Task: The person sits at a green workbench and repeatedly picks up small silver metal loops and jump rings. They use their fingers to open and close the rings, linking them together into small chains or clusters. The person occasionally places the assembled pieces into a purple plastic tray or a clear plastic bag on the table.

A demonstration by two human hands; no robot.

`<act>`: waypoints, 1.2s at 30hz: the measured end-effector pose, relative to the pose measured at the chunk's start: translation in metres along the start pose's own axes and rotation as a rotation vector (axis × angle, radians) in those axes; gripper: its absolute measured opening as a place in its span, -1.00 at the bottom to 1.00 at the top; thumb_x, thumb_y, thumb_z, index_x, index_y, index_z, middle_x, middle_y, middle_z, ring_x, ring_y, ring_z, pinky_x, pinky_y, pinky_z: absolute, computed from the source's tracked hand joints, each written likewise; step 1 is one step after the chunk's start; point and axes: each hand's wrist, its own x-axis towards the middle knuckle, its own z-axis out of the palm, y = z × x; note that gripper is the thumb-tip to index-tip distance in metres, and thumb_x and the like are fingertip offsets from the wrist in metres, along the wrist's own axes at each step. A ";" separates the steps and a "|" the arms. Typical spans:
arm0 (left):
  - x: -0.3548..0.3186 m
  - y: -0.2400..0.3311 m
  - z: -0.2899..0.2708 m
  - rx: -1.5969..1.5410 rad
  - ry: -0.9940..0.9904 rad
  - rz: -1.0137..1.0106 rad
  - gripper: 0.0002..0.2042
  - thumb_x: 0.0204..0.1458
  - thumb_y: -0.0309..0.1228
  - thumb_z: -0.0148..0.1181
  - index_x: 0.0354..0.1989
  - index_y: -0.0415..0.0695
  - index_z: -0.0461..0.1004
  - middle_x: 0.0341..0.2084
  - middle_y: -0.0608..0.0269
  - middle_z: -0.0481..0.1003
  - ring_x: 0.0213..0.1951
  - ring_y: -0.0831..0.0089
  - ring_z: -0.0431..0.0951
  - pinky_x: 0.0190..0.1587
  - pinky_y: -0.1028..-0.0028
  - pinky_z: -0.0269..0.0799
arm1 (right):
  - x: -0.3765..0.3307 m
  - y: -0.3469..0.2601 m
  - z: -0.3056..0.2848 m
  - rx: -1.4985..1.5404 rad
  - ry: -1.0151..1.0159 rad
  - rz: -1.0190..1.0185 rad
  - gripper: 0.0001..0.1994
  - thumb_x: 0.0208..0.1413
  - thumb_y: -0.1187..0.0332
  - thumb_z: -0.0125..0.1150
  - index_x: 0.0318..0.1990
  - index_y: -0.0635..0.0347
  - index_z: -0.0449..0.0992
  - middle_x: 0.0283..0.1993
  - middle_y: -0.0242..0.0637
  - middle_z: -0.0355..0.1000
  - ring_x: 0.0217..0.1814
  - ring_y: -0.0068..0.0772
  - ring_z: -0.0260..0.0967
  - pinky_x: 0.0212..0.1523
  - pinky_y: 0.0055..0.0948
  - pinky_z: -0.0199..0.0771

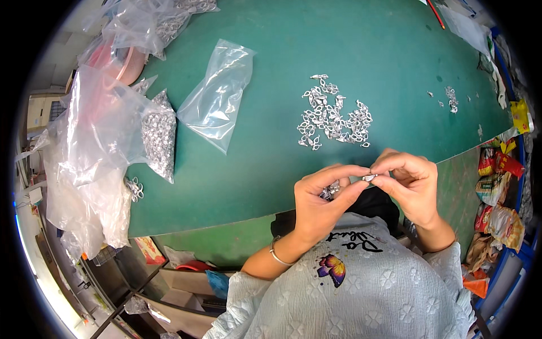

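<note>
At the table's near edge, my left hand (324,195) and my right hand (411,183) meet fingertip to fingertip. Pinched between them is a small silver metal piece (370,177), too small to make out in full. Several more silver pieces (329,191) sit in the curled fingers of my left hand. Just beyond my hands, a loose pile of silver looped metal pieces (333,118), like small clasps, lies on the green table (271,181). My right hand shows no other thing in it.
An empty clear plastic bag (217,96) lies left of the pile. Farther left are a bag packed with small silver parts (160,135), large clear bags (84,130) and a pink basin (132,65). A small cluster of parts (451,99) lies at the right, with a red pen-like stick (436,14) beyond.
</note>
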 end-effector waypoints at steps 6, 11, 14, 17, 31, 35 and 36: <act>-0.003 -0.009 0.000 0.004 -0.018 0.051 -0.81 -0.17 -0.63 0.23 -0.31 -0.20 0.53 -0.72 0.48 0.22 -0.64 0.76 0.12 -0.61 0.68 -0.02 | -0.005 0.002 0.002 -0.075 0.037 -0.063 -0.89 -0.14 0.66 0.18 -0.39 0.37 0.50 -0.45 -0.27 0.44 -0.47 -0.59 0.21 -0.45 -0.63 0.19; -0.004 -0.009 0.000 -0.031 -0.039 0.053 -0.82 -0.19 -0.64 0.24 -0.34 -0.22 0.53 -0.72 0.48 0.23 -0.64 0.75 0.13 -0.60 0.67 -0.01 | -0.006 0.002 0.002 -0.174 0.041 -0.160 -0.91 -0.15 0.61 0.22 -0.42 0.36 0.50 -0.46 -0.25 0.46 -0.45 -0.50 0.29 -0.47 -0.58 0.22; -0.004 -0.009 0.000 -0.037 -0.057 0.051 -0.82 -0.20 -0.64 0.25 -0.35 -0.23 0.53 -0.72 0.47 0.23 -0.64 0.74 0.13 -0.60 0.67 0.00 | -0.007 0.001 0.002 -0.203 0.046 -0.194 -0.91 -0.17 0.60 0.23 -0.43 0.36 0.50 -0.47 -0.23 0.46 -0.44 -0.45 0.32 -0.45 -0.55 0.26; -0.005 -0.009 -0.001 -0.055 -0.070 0.060 -0.81 -0.21 -0.64 0.26 -0.35 -0.24 0.53 -0.72 0.46 0.24 -0.63 0.74 0.14 -0.59 0.67 0.01 | -0.007 0.002 0.002 -0.235 0.054 -0.261 -0.91 -0.17 0.61 0.24 -0.44 0.38 0.49 -0.47 -0.22 0.46 -0.44 -0.41 0.32 -0.43 -0.53 0.30; -0.009 -0.002 0.000 -0.048 -0.059 0.060 -0.81 -0.24 -0.73 0.21 -0.39 -0.29 0.50 -0.72 0.44 0.25 -0.61 0.73 0.15 -0.56 0.68 0.05 | -0.015 0.003 0.010 -0.041 0.075 -0.149 -0.92 -0.10 0.62 0.17 -0.38 0.38 0.48 -0.41 -0.20 0.44 -0.37 -0.45 0.27 -0.38 -0.55 0.21; -0.009 -0.004 0.000 -0.055 -0.059 0.078 -0.81 -0.23 -0.73 0.20 -0.38 -0.29 0.50 -0.72 0.46 0.25 -0.62 0.74 0.15 -0.56 0.68 0.05 | -0.015 0.004 0.011 -0.030 0.070 -0.151 -0.91 -0.09 0.62 0.16 -0.37 0.37 0.47 -0.40 -0.21 0.43 -0.36 -0.47 0.25 -0.38 -0.55 0.19; -0.009 -0.003 0.000 -0.051 -0.055 0.069 -0.81 -0.22 -0.73 0.20 -0.38 -0.29 0.50 -0.72 0.47 0.25 -0.62 0.75 0.15 -0.56 0.69 0.04 | -0.015 0.004 0.011 -0.029 0.068 -0.153 -0.91 -0.08 0.62 0.16 -0.37 0.37 0.47 -0.40 -0.21 0.43 -0.36 -0.47 0.25 -0.38 -0.56 0.19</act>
